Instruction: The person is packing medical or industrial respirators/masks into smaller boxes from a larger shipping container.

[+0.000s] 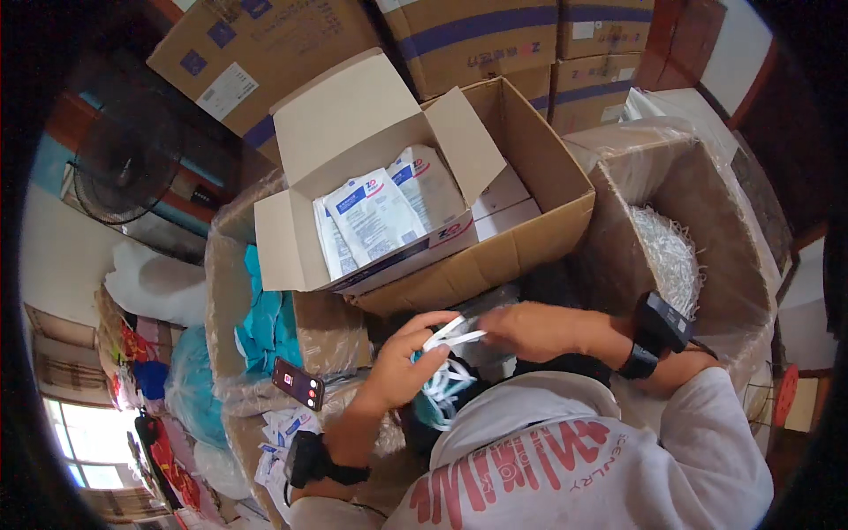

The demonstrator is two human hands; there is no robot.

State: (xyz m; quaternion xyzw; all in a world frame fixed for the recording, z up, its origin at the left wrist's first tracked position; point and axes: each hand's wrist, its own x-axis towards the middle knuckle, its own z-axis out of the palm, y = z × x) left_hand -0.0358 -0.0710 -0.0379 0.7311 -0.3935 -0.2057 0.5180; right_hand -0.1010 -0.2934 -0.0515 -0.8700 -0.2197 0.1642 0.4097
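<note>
- While white strips (466, 337) are pinched narrowly between thumb and fingers of the left hand (408, 355), just above the lap, a teal-and-white bundle (446, 393) is seen beneath, perhaps held low for a close view.
- The right hand (530, 331) is held beside the strips, near clear plastic (488, 301); its fingertips are blurred, so its grip cannot be told.
- A white box (340, 119) is propped on a brown carton (495, 269), its flaps spread, seemingly so that its contents can be reached.
- Teal pieces (265, 322) are kept at the left and a pile of white strands (667, 265) at the right, each in a plastic-lined carton, probably to stay sorted.
- Counted: two hands, two wrist devices, one phone (298, 383), at least three white packets (375, 216) in the box; the strips cannot be counted.
</note>
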